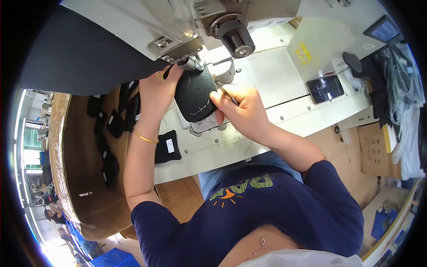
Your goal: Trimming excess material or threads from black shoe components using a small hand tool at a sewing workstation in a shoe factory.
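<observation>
A rounded black textured fabric piece (195, 95) lies under the sewing machine's presser area (192, 64), with light stitches or threads along its near end. My left hand (156, 91) grips its upper left edge; some of the fingertips are hidden. On the other side, my right hand (247, 109) is closed around a slim dark metal tool (228, 95), perhaps tweezers, and touches the right edge of the fabric. Another black piece with a white label (167, 147) rests at the table's front edge, beside my left forearm.
Left of the table stands a large cardboard box (84, 196) holding several black labelled pieces. A phone (325, 89) lies on the right of the white worktable (275, 118). The machine head (133, 26) hangs above my hands. Plastic bags (404, 102) hang at far right.
</observation>
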`<move>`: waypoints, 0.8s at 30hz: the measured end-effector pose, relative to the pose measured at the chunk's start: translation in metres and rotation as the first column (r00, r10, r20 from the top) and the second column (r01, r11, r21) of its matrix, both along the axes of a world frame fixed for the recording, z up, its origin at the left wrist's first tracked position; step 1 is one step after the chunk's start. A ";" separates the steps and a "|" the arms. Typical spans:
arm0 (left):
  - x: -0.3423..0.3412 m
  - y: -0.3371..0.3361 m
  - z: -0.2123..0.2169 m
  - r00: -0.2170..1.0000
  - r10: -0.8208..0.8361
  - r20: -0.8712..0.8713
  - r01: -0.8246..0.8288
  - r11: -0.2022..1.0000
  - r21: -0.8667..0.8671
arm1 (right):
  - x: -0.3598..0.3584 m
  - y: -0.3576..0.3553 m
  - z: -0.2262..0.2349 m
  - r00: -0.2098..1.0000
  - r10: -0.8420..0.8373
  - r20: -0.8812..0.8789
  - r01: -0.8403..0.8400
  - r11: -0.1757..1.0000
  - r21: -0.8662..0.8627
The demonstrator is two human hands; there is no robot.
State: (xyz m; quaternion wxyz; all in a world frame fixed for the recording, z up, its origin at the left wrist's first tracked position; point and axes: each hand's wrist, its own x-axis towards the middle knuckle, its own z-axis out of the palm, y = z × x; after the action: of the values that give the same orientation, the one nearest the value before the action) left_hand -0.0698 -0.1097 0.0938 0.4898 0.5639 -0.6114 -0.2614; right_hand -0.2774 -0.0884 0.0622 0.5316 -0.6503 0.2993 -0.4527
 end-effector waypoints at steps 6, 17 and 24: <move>0.012 0.037 -0.021 0.509 0.419 0.752 0.507 0.561 -0.655 | -0.002 0.011 0.006 0.999 0.003 0.037 -0.008 0.990 0.139; 0.009 0.012 -0.043 0.552 0.452 0.700 0.481 0.513 -0.711 | 0.003 -0.008 0.006 1.000 0.003 0.012 -0.004 0.999 0.055; 0.010 0.001 -0.048 0.578 0.504 0.642 0.386 0.525 -0.759 | 0.015 -0.012 -0.002 0.996 -0.059 0.066 0.057 0.998 0.038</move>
State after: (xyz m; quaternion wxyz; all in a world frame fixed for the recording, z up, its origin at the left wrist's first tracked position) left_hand -0.0599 -0.1085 0.0453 0.3684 0.3254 -0.7835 0.3801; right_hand -0.2620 -0.1006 0.0606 0.5397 -0.6161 0.3080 -0.4841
